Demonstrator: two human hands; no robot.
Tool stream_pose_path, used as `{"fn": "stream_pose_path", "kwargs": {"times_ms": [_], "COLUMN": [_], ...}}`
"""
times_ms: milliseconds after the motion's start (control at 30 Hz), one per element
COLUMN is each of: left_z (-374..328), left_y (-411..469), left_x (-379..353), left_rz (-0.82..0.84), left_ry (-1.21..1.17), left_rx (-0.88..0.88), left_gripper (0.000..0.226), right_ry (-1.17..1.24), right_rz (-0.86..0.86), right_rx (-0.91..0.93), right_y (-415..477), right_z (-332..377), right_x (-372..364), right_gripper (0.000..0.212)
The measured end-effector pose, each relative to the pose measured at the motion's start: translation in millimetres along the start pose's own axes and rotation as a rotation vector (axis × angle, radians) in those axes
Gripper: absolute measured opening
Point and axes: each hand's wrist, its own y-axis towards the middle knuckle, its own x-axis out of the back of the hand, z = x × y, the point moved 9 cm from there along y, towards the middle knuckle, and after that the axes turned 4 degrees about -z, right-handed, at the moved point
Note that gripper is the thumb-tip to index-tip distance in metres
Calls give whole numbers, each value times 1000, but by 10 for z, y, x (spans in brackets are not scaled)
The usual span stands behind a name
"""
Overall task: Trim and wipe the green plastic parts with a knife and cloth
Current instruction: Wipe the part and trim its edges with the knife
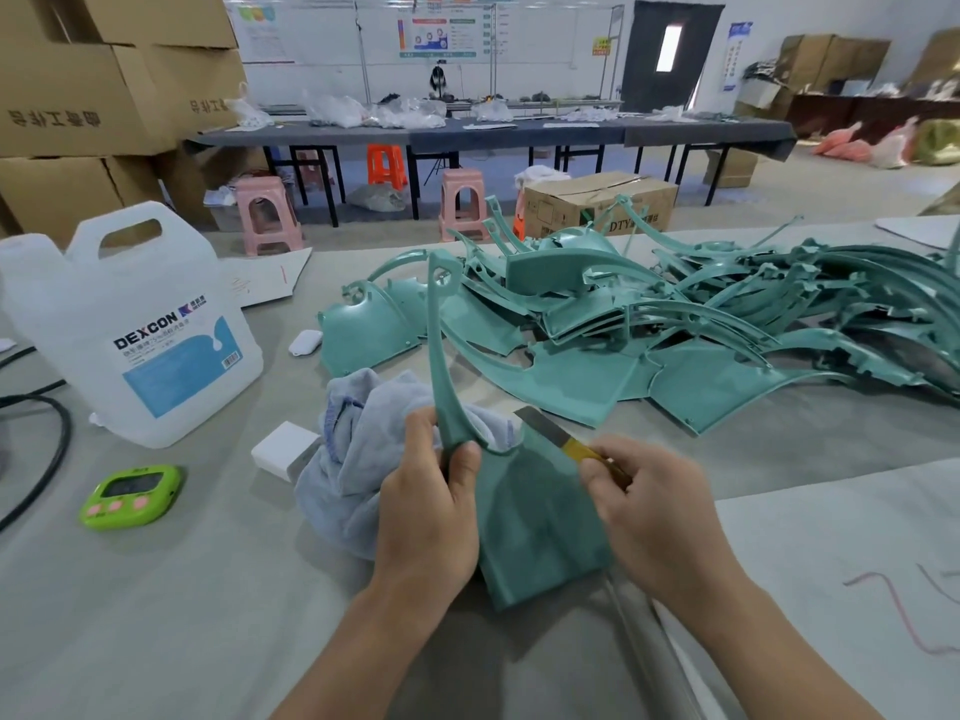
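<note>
Green plastic sits in one grip and a tool in the other. The left hand [431, 511] curls its thumb and fingers round the narrow neck of the green plastic part [535, 511]. The part's long thin arm rises toward twelve o'clock and its broad panel hangs toward six. At three o'clock of that panel, the right hand [649, 506] pinches the yellow handle of the knife [561, 441]. The grey blade points toward ten o'clock and lies against the panel's upper right edge.

Just behind the left hand, at ten o'clock, the pale blue cloth [353, 459] lies crumpled on the grey table [182, 615], showing through the part's curved notch. A white box [283, 449] sits just beside the cloth at its nine o'clock edge. Farther out at nine o'clock lies a bright green timer [130, 493] with pink buttons, and past it a black cable [52, 449] curves along the table's left side.

At eleven o'clock stands a translucent white jug [130, 324] with a blue label. A small white case [306, 341] lies between the jug and the pile of green parts [675, 324], which sprawls from twelve to two o'clock. Beyond the table edge, pink stools [267, 210] stand at twelve o'clock and cardboard boxes [104, 70] are stacked at eleven.
</note>
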Motion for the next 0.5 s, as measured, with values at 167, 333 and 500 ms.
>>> {"fn": "stream_pose_path", "kwargs": {"times_ms": [167, 333, 500], "left_z": [40, 49, 33], "left_y": [8, 13, 15], "left_x": [-18, -25, -22], "left_rz": [9, 12, 9], "left_ry": [-9, -32, -42], "left_rx": [-8, -29, -41], "left_gripper": [18, 15, 17], "right_ry": [120, 5, 126], "right_rz": [140, -15, -34], "right_rx": [58, -34, -54], "right_y": [-82, 7, -16], "right_z": [94, -102, -80], "right_x": [-173, -23, 17], "right_gripper": [25, 19, 19]}}
